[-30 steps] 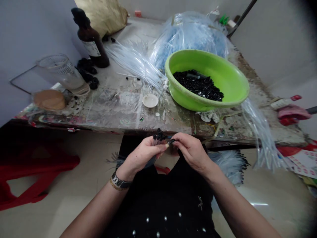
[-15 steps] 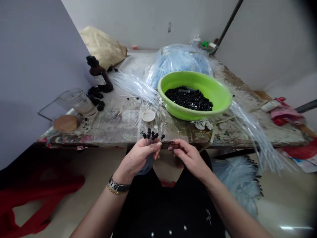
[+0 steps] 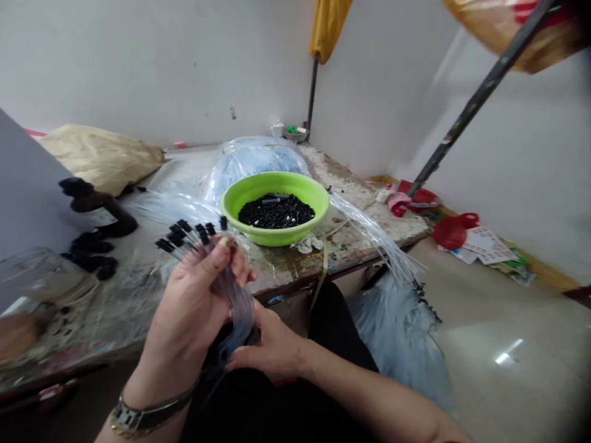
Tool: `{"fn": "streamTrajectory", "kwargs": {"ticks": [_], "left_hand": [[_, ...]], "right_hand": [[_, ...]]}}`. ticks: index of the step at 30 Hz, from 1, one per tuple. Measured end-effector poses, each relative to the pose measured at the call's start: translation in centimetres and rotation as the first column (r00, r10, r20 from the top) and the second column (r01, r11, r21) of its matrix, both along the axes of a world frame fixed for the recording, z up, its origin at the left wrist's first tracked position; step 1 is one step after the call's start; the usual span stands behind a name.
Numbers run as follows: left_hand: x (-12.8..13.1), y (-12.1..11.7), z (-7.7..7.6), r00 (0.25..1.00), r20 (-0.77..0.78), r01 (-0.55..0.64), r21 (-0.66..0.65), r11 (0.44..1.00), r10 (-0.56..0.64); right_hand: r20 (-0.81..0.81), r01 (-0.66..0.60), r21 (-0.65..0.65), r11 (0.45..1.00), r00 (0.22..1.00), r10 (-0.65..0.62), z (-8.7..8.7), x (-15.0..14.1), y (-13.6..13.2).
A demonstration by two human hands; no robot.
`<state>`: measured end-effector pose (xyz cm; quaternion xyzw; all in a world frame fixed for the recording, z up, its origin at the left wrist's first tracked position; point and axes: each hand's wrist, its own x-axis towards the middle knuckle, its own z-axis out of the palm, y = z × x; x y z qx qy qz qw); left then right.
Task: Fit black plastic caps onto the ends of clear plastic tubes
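My left hand (image 3: 196,295) is closed around a bundle of thin clear plastic tubes (image 3: 240,311), held up over the table's front edge. Small black fittings (image 3: 183,226) cap the tube ends, fanning out above my thumb and fingers. Lower on the same bundle, my right hand (image 3: 274,344) curls round the hanging tubes, its thumb in front and the other fingers partly hidden. Beyond my hands, a green basin (image 3: 319,206) holds a heap of small black fittings (image 3: 277,212).
More clear tubes (image 3: 180,206) lie left of the basin, with a wrapped bundle (image 3: 258,160) behind it. Others (image 3: 383,240) overhang the right edge above a capped bundle (image 3: 401,338) on the floor. A brown bottle (image 3: 101,212) and a glass beaker (image 3: 41,277) stand at left.
The view has swung to the right. My left hand has come up with the tube bundle, and my right hand has moved from beside the fittings down onto the tubes' lower part.
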<state>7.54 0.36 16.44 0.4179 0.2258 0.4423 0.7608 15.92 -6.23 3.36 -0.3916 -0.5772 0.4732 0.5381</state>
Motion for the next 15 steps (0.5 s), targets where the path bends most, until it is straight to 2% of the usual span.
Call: {"fn": "streamTrajectory", "kwargs": {"ticks": [4,7,11,13,15], "left_hand": [[1.6,0.4,2.1,0.988,0.156,-0.014,-0.017,1.000,0.017],[3.1,0.6,2.6,0.982,0.190,-0.015,-0.025,1.000,0.020],[5.8,0.8,2.1,0.990,0.135,0.058,-0.075,0.996,-0.047],[7.2,0.6,1.3,0.986,0.085,0.153,-0.102,0.983,-0.145],[8.5,0.2,0.2,0.962,0.039,0.274,-0.115,0.955,-0.272]], "right_hand": [[-0.087,0.022,-0.033,0.999,0.996,-0.025,1.1,2.1,-1.6],[-0.085,0.095,-0.037,0.995,0.992,-0.098,2.8,4.9,-3.7],[-0.052,0.170,-0.100,0.980,0.983,-0.175,5.2,8.9,-6.9],[-0.080,0.170,-0.167,0.971,0.979,-0.186,5.8,10.7,-8.4],[-0.097,0.226,-0.214,0.950,0.963,-0.251,6.1,12.6,-9.6]]}}
